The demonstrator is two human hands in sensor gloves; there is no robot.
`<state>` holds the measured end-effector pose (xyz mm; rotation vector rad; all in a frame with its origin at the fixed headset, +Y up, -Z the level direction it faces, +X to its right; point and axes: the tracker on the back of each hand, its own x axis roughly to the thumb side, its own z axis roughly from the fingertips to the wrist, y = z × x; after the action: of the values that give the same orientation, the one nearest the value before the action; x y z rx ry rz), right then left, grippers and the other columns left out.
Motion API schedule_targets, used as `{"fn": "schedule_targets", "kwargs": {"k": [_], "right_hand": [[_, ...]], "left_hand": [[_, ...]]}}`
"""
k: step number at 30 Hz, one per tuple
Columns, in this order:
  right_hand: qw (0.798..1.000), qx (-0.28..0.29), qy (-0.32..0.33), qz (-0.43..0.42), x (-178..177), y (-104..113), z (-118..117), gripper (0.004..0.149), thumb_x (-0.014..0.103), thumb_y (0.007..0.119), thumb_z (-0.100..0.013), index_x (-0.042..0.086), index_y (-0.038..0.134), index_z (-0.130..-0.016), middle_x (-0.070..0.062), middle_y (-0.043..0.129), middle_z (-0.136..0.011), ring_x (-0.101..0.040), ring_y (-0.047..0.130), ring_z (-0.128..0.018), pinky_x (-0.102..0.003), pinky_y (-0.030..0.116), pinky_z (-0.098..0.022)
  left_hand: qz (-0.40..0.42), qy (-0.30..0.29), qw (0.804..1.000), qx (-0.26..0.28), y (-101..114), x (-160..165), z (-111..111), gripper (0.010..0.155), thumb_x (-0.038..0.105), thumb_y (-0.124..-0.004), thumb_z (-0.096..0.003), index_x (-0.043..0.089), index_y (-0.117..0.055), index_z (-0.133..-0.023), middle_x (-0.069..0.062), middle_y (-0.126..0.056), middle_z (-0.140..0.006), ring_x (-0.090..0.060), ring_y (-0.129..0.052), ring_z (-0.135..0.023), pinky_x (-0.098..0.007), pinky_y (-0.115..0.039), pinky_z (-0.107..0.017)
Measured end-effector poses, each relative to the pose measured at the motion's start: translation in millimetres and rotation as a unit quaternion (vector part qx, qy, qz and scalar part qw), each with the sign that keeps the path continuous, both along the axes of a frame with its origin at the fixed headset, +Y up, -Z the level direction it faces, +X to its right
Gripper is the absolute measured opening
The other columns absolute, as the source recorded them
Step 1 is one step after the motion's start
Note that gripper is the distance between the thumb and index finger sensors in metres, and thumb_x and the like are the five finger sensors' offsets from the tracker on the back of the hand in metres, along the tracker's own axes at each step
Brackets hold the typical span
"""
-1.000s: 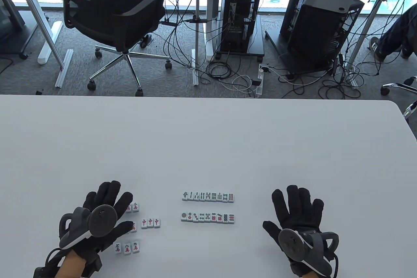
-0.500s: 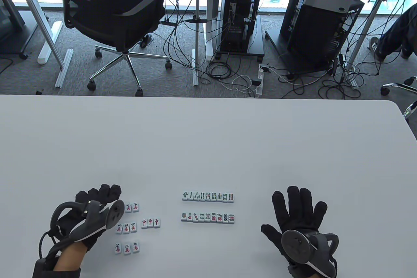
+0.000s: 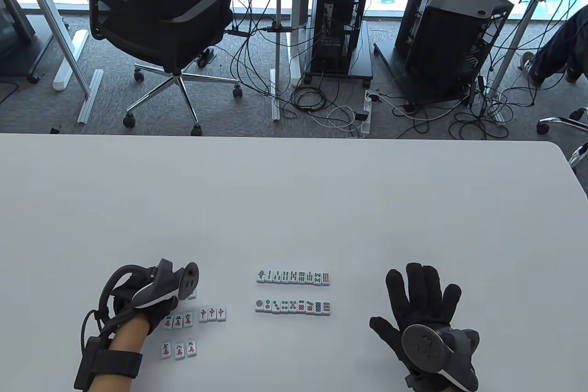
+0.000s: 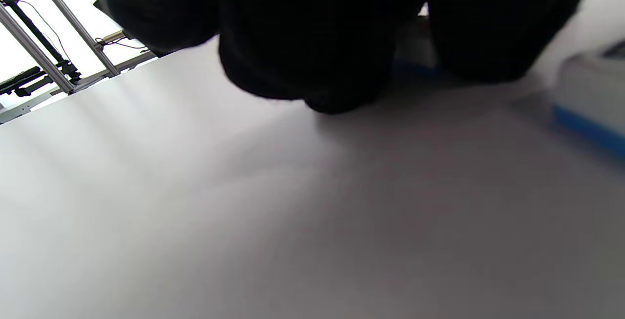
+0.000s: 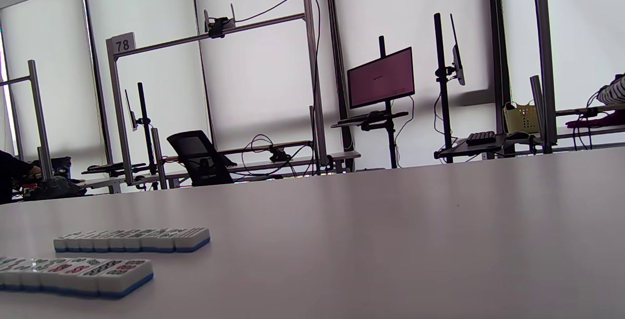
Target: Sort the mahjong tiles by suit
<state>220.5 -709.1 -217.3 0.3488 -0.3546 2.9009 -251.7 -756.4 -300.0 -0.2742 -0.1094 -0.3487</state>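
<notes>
Gathering the loose character tiles point(image 3: 178, 320) into a single straight run appears to be the step in hand. The left hand point(image 3: 154, 307) is turned on edge over the topmost character pair; whether its fingers grip a tile cannot be told, since the tracker hides them and the left wrist view shows only dark glove against the table point(image 3: 294, 199). The right hand point(image 3: 420, 307) lies flat, fingers spread, grasping nothing. Sliding should serve better than lifting: the tiles are small, smooth, hard-edged blocks, white-faced with blue backs, on a matte surface. The bamboo row point(image 3: 293, 277) and circle row point(image 3: 293, 307) sit aligned mid-table, with the three red-dragon tiles point(image 3: 212, 314) between them and the character tiles.
</notes>
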Motion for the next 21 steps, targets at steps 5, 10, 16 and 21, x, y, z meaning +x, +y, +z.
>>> {"fn": "schedule_targets", "kwargs": {"k": [5, 10, 16, 21], "right_hand": [[1.000, 0.000, 0.008, -0.003, -1.5, -0.7, 1.4, 0.085, 0.066, 0.057, -0.042, 0.034, 0.010, -0.105, -0.011, 0.009, -0.115, -0.043, 0.009, -0.104, -0.076, 0.016, -0.068], [1.000, -0.001, 0.013, -0.004, -2.1, -0.9, 1.5, 0.085, 0.066, 0.057, -0.042, 0.034, 0.011, -0.106, -0.012, 0.009, -0.115, -0.043, 0.009, -0.104, -0.076, 0.017, -0.068], [1.000, -0.004, 0.016, 0.002, -2.8, -1.9, 2.5, 0.085, 0.066, 0.057, -0.042, 0.034, 0.011, -0.106, -0.012, 0.009, -0.115, -0.043, 0.009, -0.104, -0.075, 0.018, -0.068], [1.000, 0.000, 0.020, -0.001, -3.8, -0.5, 4.4, 0.085, 0.065, 0.057, -0.042, 0.034, 0.010, -0.105, -0.012, 0.009, -0.115, -0.043, 0.009, -0.104, -0.075, 0.017, -0.069]], "left_hand": [[-0.004, -0.001, 0.999, 0.031, 9.6, -0.8, 2.0, 0.062, 0.052, -0.088, -0.0287, 0.019, -0.084, -0.080, 0.007, -0.099, -0.061, -0.011, -0.102, -0.033, -0.040, -0.086, -0.039], [0.069, -0.057, 0.992, 0.088, 37.2, 35.1, 17.3, 0.063, 0.055, -0.087, -0.0285, 0.016, -0.085, -0.079, 0.007, -0.101, -0.056, -0.010, -0.102, -0.028, -0.039, -0.087, -0.035], [0.087, -0.166, 0.982, 0.037, 29.9, 120.8, 52.2, 0.063, 0.055, -0.087, -0.0283, 0.015, -0.086, -0.078, 0.007, -0.101, -0.055, -0.010, -0.102, -0.025, -0.039, -0.088, -0.033], [0.044, -0.229, 0.972, 0.003, 3.3, 158.3, 65.6, 0.064, 0.056, -0.087, -0.0275, 0.015, -0.087, -0.077, 0.007, -0.102, -0.053, -0.009, -0.102, -0.024, -0.039, -0.088, -0.032]]}}
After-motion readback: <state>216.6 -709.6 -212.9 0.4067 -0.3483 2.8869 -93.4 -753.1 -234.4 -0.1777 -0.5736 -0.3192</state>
